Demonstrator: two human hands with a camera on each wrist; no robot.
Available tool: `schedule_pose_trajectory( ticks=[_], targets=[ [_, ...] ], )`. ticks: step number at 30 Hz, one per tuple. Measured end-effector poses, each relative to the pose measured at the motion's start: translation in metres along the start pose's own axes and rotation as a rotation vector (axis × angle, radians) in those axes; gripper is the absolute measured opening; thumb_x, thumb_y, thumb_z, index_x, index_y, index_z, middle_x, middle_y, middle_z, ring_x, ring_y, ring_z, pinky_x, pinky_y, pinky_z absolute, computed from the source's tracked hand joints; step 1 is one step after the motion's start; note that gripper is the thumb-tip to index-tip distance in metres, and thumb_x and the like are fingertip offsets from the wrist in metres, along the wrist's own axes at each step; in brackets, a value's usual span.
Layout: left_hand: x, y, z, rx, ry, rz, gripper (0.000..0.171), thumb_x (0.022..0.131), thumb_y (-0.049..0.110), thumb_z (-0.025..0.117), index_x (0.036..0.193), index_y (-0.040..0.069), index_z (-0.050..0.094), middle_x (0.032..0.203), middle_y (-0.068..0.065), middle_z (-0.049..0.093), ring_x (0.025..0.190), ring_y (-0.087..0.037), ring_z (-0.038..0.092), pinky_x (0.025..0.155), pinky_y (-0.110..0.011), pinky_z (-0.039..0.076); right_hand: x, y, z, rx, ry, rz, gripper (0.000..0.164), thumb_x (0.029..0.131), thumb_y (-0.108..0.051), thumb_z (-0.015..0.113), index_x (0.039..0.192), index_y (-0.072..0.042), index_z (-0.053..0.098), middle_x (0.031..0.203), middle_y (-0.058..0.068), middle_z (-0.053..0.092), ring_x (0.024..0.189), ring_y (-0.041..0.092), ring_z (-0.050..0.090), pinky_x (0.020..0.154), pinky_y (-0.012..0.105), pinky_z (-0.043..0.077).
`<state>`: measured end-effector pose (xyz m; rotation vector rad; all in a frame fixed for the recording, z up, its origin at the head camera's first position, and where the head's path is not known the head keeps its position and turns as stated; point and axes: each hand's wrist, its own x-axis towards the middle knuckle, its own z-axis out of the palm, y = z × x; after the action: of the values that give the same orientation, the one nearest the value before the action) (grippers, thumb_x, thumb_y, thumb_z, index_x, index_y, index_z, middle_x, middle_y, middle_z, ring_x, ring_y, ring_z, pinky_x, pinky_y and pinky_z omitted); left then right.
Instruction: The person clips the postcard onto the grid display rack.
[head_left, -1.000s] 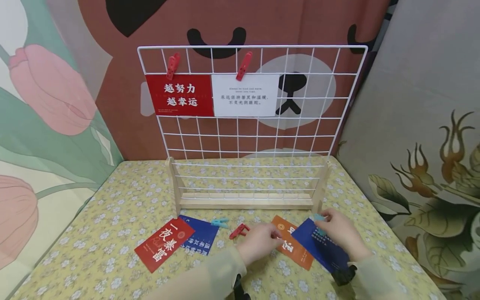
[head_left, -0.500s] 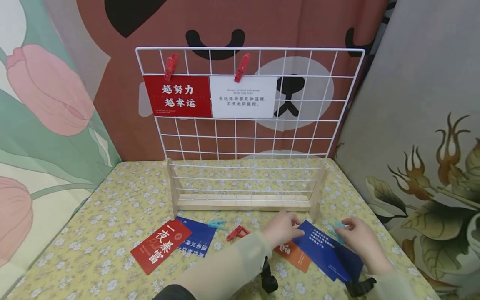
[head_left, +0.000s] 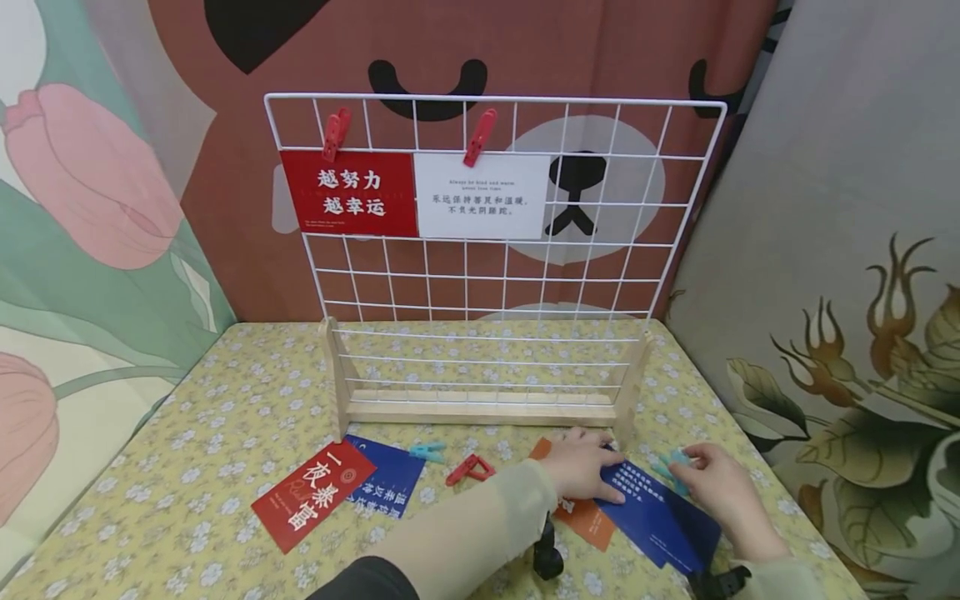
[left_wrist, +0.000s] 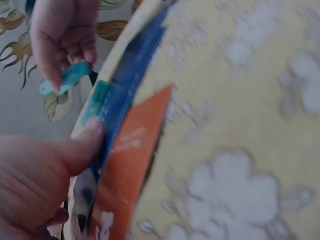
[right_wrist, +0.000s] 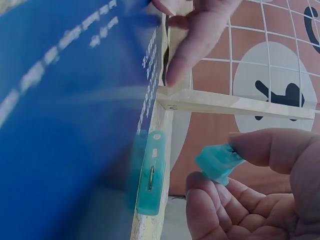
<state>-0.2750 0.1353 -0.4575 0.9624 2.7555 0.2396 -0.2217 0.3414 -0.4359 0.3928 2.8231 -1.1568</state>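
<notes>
My right hand (head_left: 723,492) pinches a teal clothespin (right_wrist: 219,162) between thumb and fingertips, above the table at the right. A second teal clothespin (right_wrist: 151,172) lies on the cloth beside a dark blue card (head_left: 648,508) with white print. My left hand (head_left: 581,467), fingers spread, rests over an orange card (head_left: 588,525), and its thumb touches the upper left of the blue card. The orange card lies partly under that hand. On the white wire grid rack (head_left: 495,271) behind, red clothespins hold a red card (head_left: 356,196) and a white card (head_left: 480,196).
At the left lie another red card (head_left: 311,500), overlapping a blue card (head_left: 390,475), then a light blue clothespin (head_left: 427,452) and a red clothespin (head_left: 470,469). The rack's wooden base (head_left: 480,412) stands just beyond my hands. Printed cloths hang behind and at both sides.
My left hand has moved right from near the red clothespin to the orange and blue cards. My right hand has moved slightly right with the teal clothespin, off the blue card.
</notes>
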Motion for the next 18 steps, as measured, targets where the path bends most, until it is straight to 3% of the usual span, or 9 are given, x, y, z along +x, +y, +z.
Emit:
schedule_pose_trajectory(
  ticks=[4,10,14,18],
  targets=[
    [-0.005,0.0,0.001,0.148,-0.061,0.065,0.057,0.088,0.068,0.045,0.141,0.055,0.028,0.156,0.019,0.016,0.144,-0.014,0.015,0.112,-0.04,0.018,-0.001,-0.001,0.0,-0.005,-0.003,-0.002,0.06,0.093,-0.027,0.061,0.131,0.014,0.039,0.114,0.033,0.049,0.079,0.027,0.061,0.062,0.039,0.051],
    [-0.021,-0.004,-0.004,0.259,-0.045,0.052,0.056,0.088,0.068,0.044,0.141,0.053,0.032,0.155,0.015,0.023,0.14,-0.012,0.02,0.107,-0.035,0.022,-0.001,-0.002,0.0,0.01,-0.019,-0.016,0.061,0.093,-0.028,0.06,0.132,0.014,0.039,0.119,0.035,0.045,0.082,0.027,0.063,0.065,0.04,0.051],
    [-0.032,-0.01,-0.007,0.299,-0.032,0.023,0.059,0.086,0.07,0.044,0.141,0.052,0.034,0.15,0.014,0.03,0.134,-0.011,0.026,0.097,-0.031,0.027,0.0,-0.005,0.001,0.025,-0.047,-0.018,0.061,0.094,-0.028,0.06,0.132,0.014,0.039,0.119,0.034,0.046,0.08,0.025,0.062,0.066,0.04,0.052],
    [-0.039,-0.021,-0.003,0.257,0.022,0.003,0.06,0.084,0.071,0.048,0.14,0.049,0.04,0.136,0.014,0.041,0.119,-0.009,0.034,0.086,-0.029,0.027,0.001,-0.01,0.004,0.022,-0.053,-0.028,0.06,0.093,-0.028,0.061,0.13,0.014,0.041,0.114,0.033,0.049,0.077,0.023,0.062,0.064,0.039,0.051]
  ],
)
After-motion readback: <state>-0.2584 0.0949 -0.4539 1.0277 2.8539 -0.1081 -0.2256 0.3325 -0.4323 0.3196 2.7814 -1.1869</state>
